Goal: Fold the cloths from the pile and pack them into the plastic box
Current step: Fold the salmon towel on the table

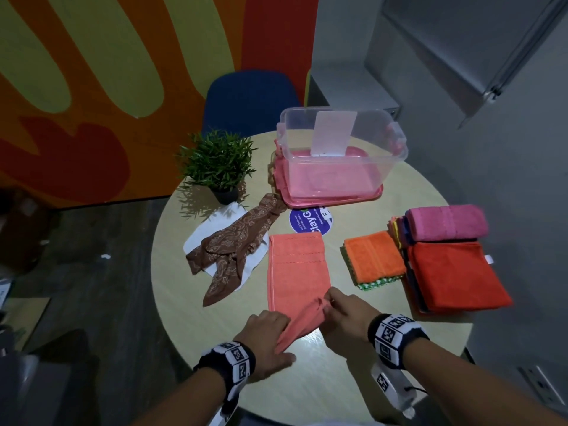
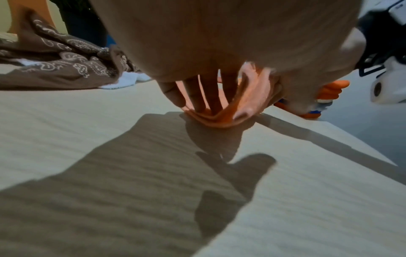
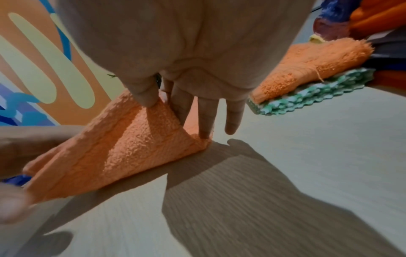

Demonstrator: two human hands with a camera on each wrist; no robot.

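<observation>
Both hands pinch the near end of the salmon towel (image 1: 296, 265) lying lengthwise on the surface (image 1: 353, 379), left hand (image 1: 264, 339) and right hand (image 1: 344, 315) at opposite corners, so uneven lifting could skew the fold or drag it crooked.

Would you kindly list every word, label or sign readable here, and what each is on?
"ClayG", cut off by the salmon towel: on the round blue sticker on the table.
Smaller lines on that sticker: too small to read.
White label on the plastic box: no legible text.
Wristbands: patterned markers only, no words.
</observation>
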